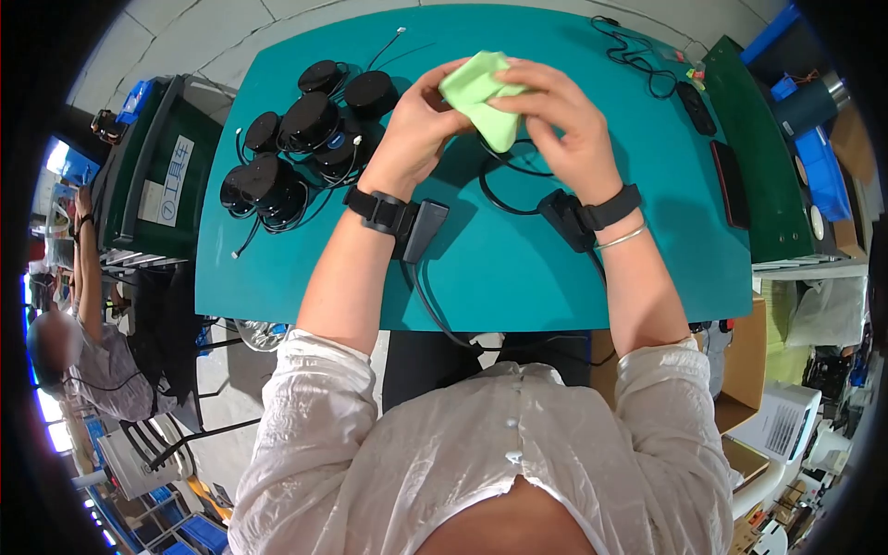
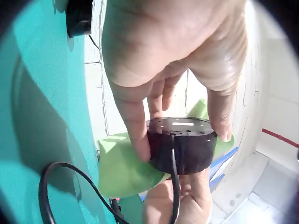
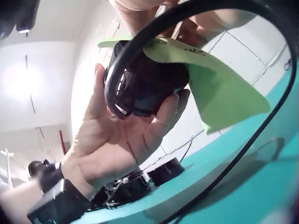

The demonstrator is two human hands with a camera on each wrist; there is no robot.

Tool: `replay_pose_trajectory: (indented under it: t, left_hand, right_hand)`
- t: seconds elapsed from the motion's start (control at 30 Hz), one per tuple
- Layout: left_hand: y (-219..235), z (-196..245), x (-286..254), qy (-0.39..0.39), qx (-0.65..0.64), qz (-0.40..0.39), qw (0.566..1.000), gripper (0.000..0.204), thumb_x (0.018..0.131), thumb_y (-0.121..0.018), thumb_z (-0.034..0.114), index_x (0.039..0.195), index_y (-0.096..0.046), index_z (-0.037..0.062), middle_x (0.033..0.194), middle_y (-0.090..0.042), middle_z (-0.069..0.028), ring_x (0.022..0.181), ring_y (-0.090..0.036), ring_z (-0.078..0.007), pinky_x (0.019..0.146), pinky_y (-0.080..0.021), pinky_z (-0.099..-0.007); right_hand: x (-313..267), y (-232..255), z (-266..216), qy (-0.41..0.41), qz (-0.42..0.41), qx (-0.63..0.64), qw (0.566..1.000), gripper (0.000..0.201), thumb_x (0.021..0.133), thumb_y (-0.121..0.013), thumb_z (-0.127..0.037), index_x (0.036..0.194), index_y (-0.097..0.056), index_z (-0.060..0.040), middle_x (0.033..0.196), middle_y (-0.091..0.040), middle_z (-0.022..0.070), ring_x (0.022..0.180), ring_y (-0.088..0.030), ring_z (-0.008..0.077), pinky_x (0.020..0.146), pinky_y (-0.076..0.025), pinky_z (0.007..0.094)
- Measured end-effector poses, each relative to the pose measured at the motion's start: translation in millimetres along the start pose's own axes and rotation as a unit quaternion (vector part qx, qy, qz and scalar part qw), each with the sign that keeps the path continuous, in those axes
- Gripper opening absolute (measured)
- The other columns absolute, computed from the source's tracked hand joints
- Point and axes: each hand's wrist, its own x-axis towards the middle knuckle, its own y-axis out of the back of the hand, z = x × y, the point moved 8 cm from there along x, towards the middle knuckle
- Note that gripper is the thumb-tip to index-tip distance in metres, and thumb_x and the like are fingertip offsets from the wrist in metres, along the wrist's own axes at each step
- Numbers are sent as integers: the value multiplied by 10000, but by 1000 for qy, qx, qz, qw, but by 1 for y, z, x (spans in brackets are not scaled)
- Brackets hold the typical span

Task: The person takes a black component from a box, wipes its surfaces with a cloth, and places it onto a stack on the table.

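Note:
A round black device (image 2: 182, 151) with a cable is gripped by its sides in the left hand (image 1: 413, 129), above the teal table. The right hand (image 1: 566, 120) pinches a light green cloth (image 1: 483, 97), which lies over the device's far face. In the right wrist view the cloth (image 3: 224, 93) drapes off one side of the device (image 3: 145, 84), and the left hand (image 3: 117, 144) cups it from below. From the head the cloth and fingers hide the device.
Several round black devices (image 1: 310, 120) with cables stand at the table's left. A black cable (image 1: 638, 55), a dark mouse-like item (image 1: 694, 106) and a dark flat phone-like object (image 1: 730, 184) lie at the right. Green crates flank the teal table (image 1: 518, 296).

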Motion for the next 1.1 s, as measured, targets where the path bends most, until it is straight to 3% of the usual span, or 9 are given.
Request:
replay_pose_trajectory:
  t: [0.03, 0.27, 0.37, 0.53, 0.67, 0.77, 0.9, 1.0, 1.1]
  left_hand:
    - [1, -1, 1, 3, -3, -16, 1000, 600, 771, -623, -38, 1341, -437, -45, 1256, -536, -134, 1088, -589, -201, 918, -508, -331]
    - [-10, 0, -1, -8, 80, -39, 996, 677, 738, -730, 6, 1346, -434, -42, 1276, -522, -113, 1160, -560, -215, 949, -503, -341]
    - [-22, -3, -4, -6, 59, -85, 995, 751, 702, -787, 31, 1364, -435, -11, 1280, -514, -81, 1140, -549, -199, 923, -499, -316]
    - [-19, 7, -4, -61, 16, -58, 996, 710, 745, -748, 17, 1383, -437, 47, 1282, -501, -46, 1096, -544, -180, 888, -487, -289]
    - [-3, 13, 2, -70, 10, -30, 997, 654, 784, -686, -6, 1385, -436, 56, 1297, -498, -40, 1110, -553, -170, 867, -492, -281]
    - [11, 9, 4, -48, -70, -13, 996, 625, 777, -658, -80, 1353, -431, 8, 1286, -517, -99, 1119, -573, -225, 954, -509, -345]
    - [10, 3, 2, -18, -88, 22, 996, 639, 763, -692, -59, 1344, -430, -6, 1269, -541, -119, 1143, -568, -224, 967, -505, -338]
    - [0, 3, 0, -19, 3, -5, 1000, 686, 728, -746, -42, 1338, -436, 1, 1255, -539, -104, 1141, -558, -217, 972, -501, -341]
    - [-26, 13, -4, -86, 128, -101, 983, 768, 671, -787, -52, 1348, -438, 48, 1299, -494, -61, 1199, -502, -219, 1011, -472, -363]
  right_hand:
    - [0, -8, -14, 77, -51, -62, 994, 299, 793, -582, 28, 1033, -703, -100, 1095, -669, 49, 1073, -605, 267, 906, -499, 348]
    - [-2, 2, -15, 85, -23, -75, 993, 238, 811, -609, -23, 1012, -712, -100, 1065, -687, 61, 1042, -622, 262, 886, -503, 340]
    - [-11, 6, 29, -140, 28, 47, 989, 239, 933, -564, -174, 1104, -693, -67, 1039, -698, 98, 947, -646, 208, 846, -500, 311]
    - [-29, -4, 75, -315, 58, 256, 912, 276, 938, -573, -183, 1127, -669, -7, 1049, -700, 90, 957, -634, 136, 838, -500, 288]
    - [-15, -1, 25, -175, 68, 40, 981, 251, 885, -616, -94, 1126, -685, -73, 1090, -687, 106, 1025, -637, 229, 898, -490, 322]
    - [-8, -22, -21, 64, -37, -110, 991, 362, 826, -633, -19, 1172, -663, -119, 1252, -616, 34, 1189, -550, 288, 964, -474, 371]
    - [-7, -24, -14, 64, -57, -75, 993, 362, 868, -604, -57, 1222, -629, -125, 1296, -587, 17, 1225, -518, 296, 992, -457, 387]
    - [-7, -22, -4, -8, -39, 2, 999, 324, 952, -541, -165, 1268, -587, -112, 1300, -579, 38, 1203, -534, 260, 984, -447, 358]
    - [-24, -26, 49, -275, 1, 261, 926, 424, 1013, -449, -376, 1302, -513, -71, 1188, -579, 60, 1072, -542, 158, 956, -406, 285]
